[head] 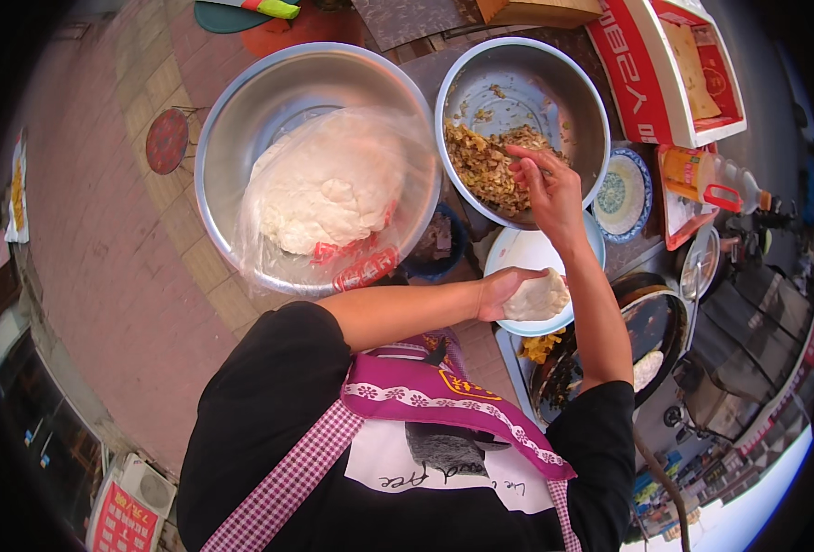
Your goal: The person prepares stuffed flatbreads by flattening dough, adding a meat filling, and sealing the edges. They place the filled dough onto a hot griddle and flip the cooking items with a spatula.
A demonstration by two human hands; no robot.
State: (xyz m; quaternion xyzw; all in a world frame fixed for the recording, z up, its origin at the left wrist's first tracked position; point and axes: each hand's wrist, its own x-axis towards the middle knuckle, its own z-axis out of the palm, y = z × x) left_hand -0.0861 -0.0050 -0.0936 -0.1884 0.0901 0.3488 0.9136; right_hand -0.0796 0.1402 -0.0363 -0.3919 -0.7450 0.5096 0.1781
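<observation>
My left hand (500, 293) holds a flattened round of pale dough (538, 297) above a white board or lid with a pale blue rim (517, 252). My right hand (552, 186) is over a steel bowl (594, 138), its fingertips at the chopped brown and yellow filling (479, 165). Whether those fingers grip anything is hard to make out. To the left, a larger steel basin (217, 124) contains a big mass of dough (331, 186), partly covered by a clear plastic bag (248, 241) with red print.
A blue-rimmed patterned plate (621, 196) sits right of the filling bowl. Beyond are a red and white box (628, 76) and an oil bottle (690, 172). A dark round pan (645, 324) with a pale dough piece (647, 369) lies near my right elbow. A dark blue container (441, 248) stands between the bowls.
</observation>
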